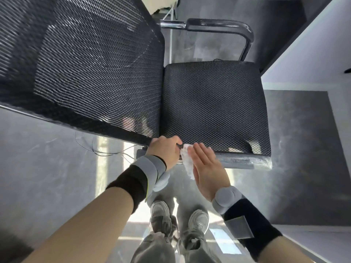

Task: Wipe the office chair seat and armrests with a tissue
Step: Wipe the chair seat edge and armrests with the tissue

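The office chair stands sideways in front of me, its black mesh backrest (81,63) at the left and its black textured seat (214,107) at centre. The far armrest (218,25) is a black pad on a chrome tube at the top. The near armrest (239,161) runs along the seat's near edge. My left hand (165,150) is closed around the rear end of the near armrest. My right hand (207,168) is flat with straight fingers, pressing a crumpled white tissue (187,162) against that armrest, right beside the left hand.
A white desk or panel (303,59) rises close to the seat's right side. Thin cables (106,149) lie on the glossy grey floor under the backrest. My shoes (178,215) stand just below the near armrest.
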`<state>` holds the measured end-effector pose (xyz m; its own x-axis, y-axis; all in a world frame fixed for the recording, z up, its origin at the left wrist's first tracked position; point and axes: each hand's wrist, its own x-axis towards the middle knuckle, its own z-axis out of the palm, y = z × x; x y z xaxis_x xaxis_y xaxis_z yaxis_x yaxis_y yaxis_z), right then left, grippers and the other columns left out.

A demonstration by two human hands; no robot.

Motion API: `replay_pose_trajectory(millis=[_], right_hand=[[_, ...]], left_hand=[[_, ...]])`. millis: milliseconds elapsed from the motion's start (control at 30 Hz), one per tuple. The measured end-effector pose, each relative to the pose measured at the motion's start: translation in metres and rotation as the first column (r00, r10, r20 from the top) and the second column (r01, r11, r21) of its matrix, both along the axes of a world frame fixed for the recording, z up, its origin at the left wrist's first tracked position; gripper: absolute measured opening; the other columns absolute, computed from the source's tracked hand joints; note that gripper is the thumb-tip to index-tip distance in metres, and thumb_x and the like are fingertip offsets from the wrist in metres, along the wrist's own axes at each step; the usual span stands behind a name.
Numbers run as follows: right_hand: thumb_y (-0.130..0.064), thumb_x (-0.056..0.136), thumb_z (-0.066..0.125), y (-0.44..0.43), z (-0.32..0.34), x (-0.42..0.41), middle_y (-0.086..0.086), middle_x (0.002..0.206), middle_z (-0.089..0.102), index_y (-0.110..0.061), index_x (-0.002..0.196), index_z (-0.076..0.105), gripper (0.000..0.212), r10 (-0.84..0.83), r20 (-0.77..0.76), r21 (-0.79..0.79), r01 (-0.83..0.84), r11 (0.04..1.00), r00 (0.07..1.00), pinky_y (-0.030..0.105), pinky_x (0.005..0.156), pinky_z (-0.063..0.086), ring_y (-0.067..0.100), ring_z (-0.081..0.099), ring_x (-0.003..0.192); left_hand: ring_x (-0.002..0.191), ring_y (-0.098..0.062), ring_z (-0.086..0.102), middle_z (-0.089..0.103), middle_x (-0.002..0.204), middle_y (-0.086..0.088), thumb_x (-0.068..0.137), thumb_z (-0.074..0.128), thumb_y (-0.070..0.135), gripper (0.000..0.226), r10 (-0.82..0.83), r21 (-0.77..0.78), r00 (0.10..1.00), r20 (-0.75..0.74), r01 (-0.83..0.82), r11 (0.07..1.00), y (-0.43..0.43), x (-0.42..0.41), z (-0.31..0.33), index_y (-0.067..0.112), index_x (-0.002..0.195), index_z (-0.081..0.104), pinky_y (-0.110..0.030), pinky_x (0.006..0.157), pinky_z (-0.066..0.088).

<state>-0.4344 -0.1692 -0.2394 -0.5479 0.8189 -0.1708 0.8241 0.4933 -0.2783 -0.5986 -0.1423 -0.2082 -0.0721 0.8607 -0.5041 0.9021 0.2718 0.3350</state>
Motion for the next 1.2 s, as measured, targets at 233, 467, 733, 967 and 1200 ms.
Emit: replay_pose_trajectory(millis=[233, 467, 733, 967, 1200], right_hand=[[-0.037, 0.096, 0.022, 0.003, -0.008, -0.004, 0.011, 0.144, 0.045, -0.007, 0.143, 0.026, 0.055, 0.033, 0.213, 0.058, -0.046, 0.997, 0.977, 0.049, 0.112, 0.013, 0.029, 0.035, 0.137], [-0.040, 0.094, 0.023, 0.018, -0.007, -0.014, 0.002, 0.097, 0.062, -0.009, 0.115, 0.051, 0.046, 0.015, 0.244, 0.135, -0.049, 0.990, 0.970, 0.046, 0.108, 0.037, 0.024, 0.058, 0.091], [-0.037, 0.094, 0.016, 0.034, -0.003, -0.027, 0.001, 0.074, 0.063, -0.015, 0.081, 0.058, 0.050, -0.014, 0.262, 0.124, -0.019, 0.992, 0.965, 0.035, 0.080, 0.047, 0.022, 0.056, 0.073], [-0.034, 0.086, 0.000, 0.050, -0.004, -0.035, 0.001, 0.073, 0.067, -0.016, 0.073, 0.058, 0.062, -0.073, 0.159, 0.075, 0.062, 0.995, 0.985, 0.032, 0.072, 0.041, 0.024, 0.059, 0.071], [-0.037, 0.097, 0.020, 0.068, -0.005, -0.034, -0.001, 0.054, 0.051, -0.017, 0.059, 0.052, 0.054, -0.128, 0.143, -0.081, 0.140, 0.987, 0.981, 0.029, 0.059, 0.041, 0.024, 0.053, 0.054]], left_hand=[[0.108, -0.025, 0.050, 0.061, 0.105, -0.006, 0.082, 0.056, 0.040, 0.031, -0.287, -0.095, 0.954, -0.088, 0.279, 0.956, -0.008, -0.009, 0.009, 0.021, 0.106, 0.063, -0.032, 0.092, 0.039], [0.104, -0.024, 0.054, 0.065, 0.101, -0.002, 0.086, 0.061, 0.045, 0.031, -0.404, -0.067, 0.904, -0.142, 0.398, 0.915, 0.002, -0.011, -0.001, 0.017, 0.098, 0.067, -0.036, 0.092, 0.042], [0.094, -0.027, 0.058, 0.058, 0.082, -0.004, 0.083, 0.064, 0.042, 0.033, -0.435, -0.097, 0.890, -0.135, 0.425, 0.900, 0.011, -0.010, -0.004, 0.009, 0.090, 0.066, -0.035, 0.077, 0.039], [0.095, -0.027, 0.059, 0.065, 0.093, -0.004, 0.086, 0.061, 0.044, 0.037, -0.489, -0.124, 0.854, -0.176, 0.473, 0.872, 0.016, -0.009, -0.002, 0.008, 0.093, 0.066, -0.037, 0.084, 0.041], [0.093, -0.026, 0.059, 0.061, 0.086, -0.003, 0.084, 0.063, 0.045, 0.037, -0.480, -0.113, 0.860, -0.173, 0.467, 0.877, 0.015, -0.009, -0.004, 0.010, 0.093, 0.066, -0.037, 0.085, 0.041]])
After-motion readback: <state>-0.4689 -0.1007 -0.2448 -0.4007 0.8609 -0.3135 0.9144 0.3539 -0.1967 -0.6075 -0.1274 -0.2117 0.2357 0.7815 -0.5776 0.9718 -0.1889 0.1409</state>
